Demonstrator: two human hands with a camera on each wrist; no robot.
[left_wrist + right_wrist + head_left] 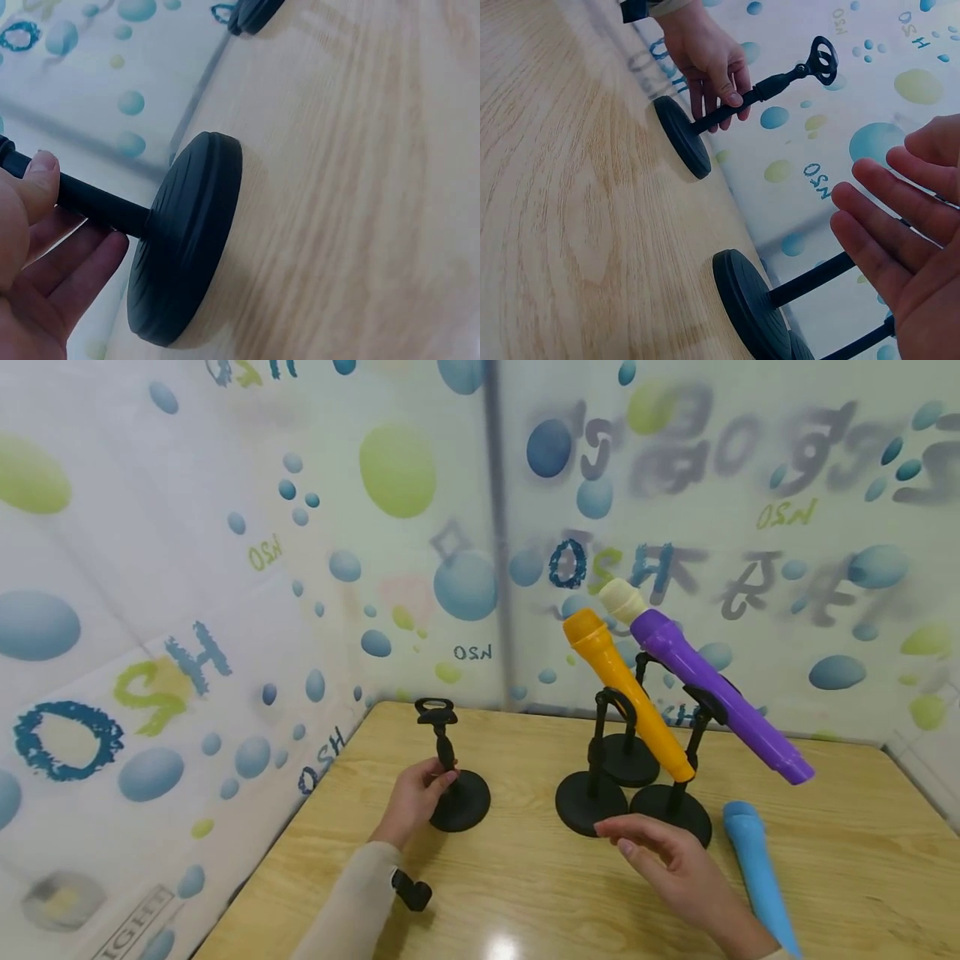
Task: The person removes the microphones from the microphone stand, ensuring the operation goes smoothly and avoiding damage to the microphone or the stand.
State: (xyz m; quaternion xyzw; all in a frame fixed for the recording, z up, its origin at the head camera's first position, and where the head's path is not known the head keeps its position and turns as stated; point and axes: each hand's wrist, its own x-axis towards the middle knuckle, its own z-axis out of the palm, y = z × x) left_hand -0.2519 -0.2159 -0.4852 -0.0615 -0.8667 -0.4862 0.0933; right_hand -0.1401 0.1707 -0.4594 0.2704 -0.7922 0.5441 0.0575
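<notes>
My left hand (pixel 411 795) grips the pole of a black microphone stand (pixel 471 803) on the left part of the table. In the left wrist view, the thumb lies across that pole (pixel 101 204), with the fingers behind it, above the round base. The stand's ring-shaped clip holds no microphone. My right hand (pixel 678 870) is held with fingers extended and nothing in them, in front of a group of three stands. An orange microphone (pixel 628 689) and a purple microphone (pixel 716 689) rest slanted in clips there. A white-headed microphone (pixel 621 600) is partly hidden behind the purple one.
A blue microphone (pixel 761 881) lies on the wooden table (pixel 525 877) to the right of my right hand. Round black bases (pixel 581 810) of the grouped stands sit close together. Walls with a printed bubble pattern (pixel 397 468) enclose the table's back and left.
</notes>
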